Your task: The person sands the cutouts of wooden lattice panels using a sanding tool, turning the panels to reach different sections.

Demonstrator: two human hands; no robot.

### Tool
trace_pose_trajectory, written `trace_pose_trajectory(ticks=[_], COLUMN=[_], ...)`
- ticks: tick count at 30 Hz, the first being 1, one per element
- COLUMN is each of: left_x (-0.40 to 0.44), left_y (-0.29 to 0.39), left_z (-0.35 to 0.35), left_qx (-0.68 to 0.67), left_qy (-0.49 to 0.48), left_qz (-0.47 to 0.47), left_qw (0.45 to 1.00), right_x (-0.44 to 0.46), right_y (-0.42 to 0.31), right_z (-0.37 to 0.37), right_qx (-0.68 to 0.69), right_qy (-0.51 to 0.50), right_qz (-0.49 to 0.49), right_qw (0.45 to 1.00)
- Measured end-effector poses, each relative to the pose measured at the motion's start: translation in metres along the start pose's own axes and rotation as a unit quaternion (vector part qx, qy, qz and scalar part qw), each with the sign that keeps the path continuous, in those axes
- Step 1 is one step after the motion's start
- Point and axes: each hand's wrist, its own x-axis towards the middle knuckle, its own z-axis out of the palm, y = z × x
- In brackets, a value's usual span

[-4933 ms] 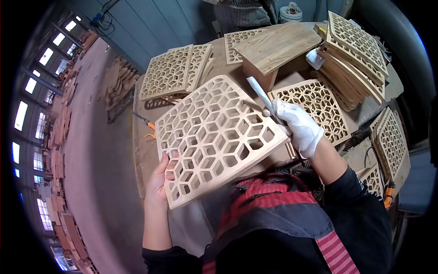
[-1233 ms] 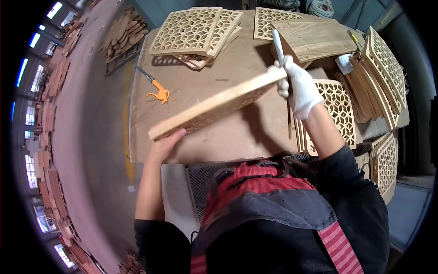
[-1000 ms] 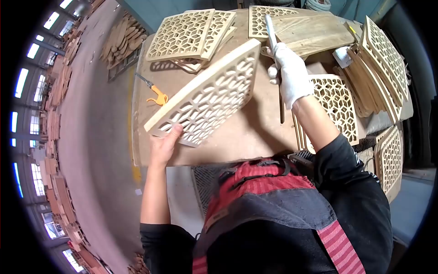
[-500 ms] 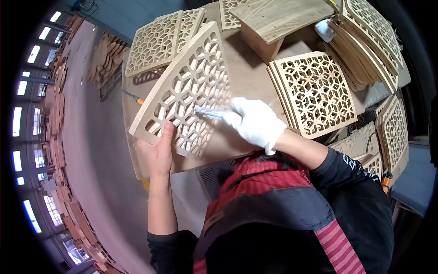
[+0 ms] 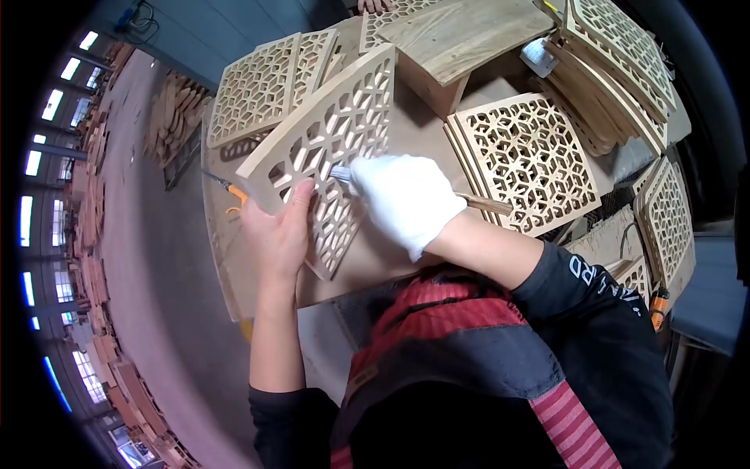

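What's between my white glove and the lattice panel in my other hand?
Head view: the pale end of the tool, sticking from your right hand toward the lattice panel; whether it touches is unclear.

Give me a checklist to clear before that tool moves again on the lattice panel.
1. Lattice panel gripped by left hand: ok.
2. Tool held in right hand, gloved: ok.
3. Left hand gloved: not ok; bare, thumb near the tool tip.
4. Panel braced on table: cannot tell.
5. Other person's hand away from the tool: ok, by the far panel.
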Motion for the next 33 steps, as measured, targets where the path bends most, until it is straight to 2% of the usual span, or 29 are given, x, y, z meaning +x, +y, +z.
trace_pose_trajectory(ticks=[1, 2, 5, 9, 10, 14, 20, 23, 24, 26, 27, 29, 31, 33], left_x=[0.001, 0.002, 0.002, 0.008, 0.008, 0.009, 0.01, 0.005, 0.007, 0.009, 0.011, 0.009, 0.008, 0.011], left_y=[0.002, 0.003, 0.003, 0.006, 0.009, 0.004, 0.004, 0.012, 0.017, 0.015, 0.014, 0.018, 0.019, 0.017], left_z=[0.001, 0.003, 0.009, 0.013, 0.013, 0.015, 0.015, 0.019, 0.021, 0.021, 0.02, 0.021, 0.023, 0.02], left_qx=[-0.005, -0.011, -0.014, -0.009, -0.002, -0.007, -0.019, 0.062, 0.028, -0.003, -0.019, 0.026, 0.058, 0.022], left_qy=[0.004, 0.006, 0.007, 0.014, 0.012, 0.011, 0.041, 0.027, 0.035, 0.024, 0.021, 0.025, 0.024, 0.017], left_qz=[-0.008, -0.017, -0.017, -0.012, -0.017, 0.011, -0.023, 0.048, 0.001, -0.014, -0.022, -0.003, 0.032, 0.006], left_qw=[1.0, 1.0, 1.0, 1.0, 1.0, 1.0, 0.999, 0.997, 0.999, 1.0, 0.999, 0.999, 0.998, 1.0], right_x=[0.001, 0.006, 0.019, 0.009, 0.006, 0.021, 0.009, 0.016, 0.017, 0.013, 0.007, 0.004, 0.011, 0.013], right_y=[-0.002, -0.004, -0.004, -0.001, 0.001, -0.001, -0.003, -0.004, -0.003, -0.004, -0.004, -0.002, -0.004, -0.003], right_z=[-0.001, -0.004, 0.01, -0.004, -0.003, 0.007, -0.001, 0.001, 0.003, -0.004, -0.011, -0.006, -0.002, -0.004], right_qx=[0.002, -0.017, -0.059, -0.019, -0.012, -0.11, -0.098, -0.089, -0.094, -0.123, -0.123, -0.127, -0.137, -0.137], right_qy=[0.003, -0.034, -0.013, -0.017, 0.017, -0.001, 0.017, 0.021, 0.021, 0.035, 0.017, 0.02, 0.03, 0.036], right_qz=[0.002, 0.027, 0.013, 0.037, 0.016, 0.006, -0.022, -0.049, -0.05, -0.063, -0.038, -0.011, -0.051, -0.073], right_qw=[1.0, 0.999, 0.998, 0.999, 1.0, 0.994, 0.995, 0.995, 0.994, 0.99, 0.992, 0.992, 0.989, 0.987])
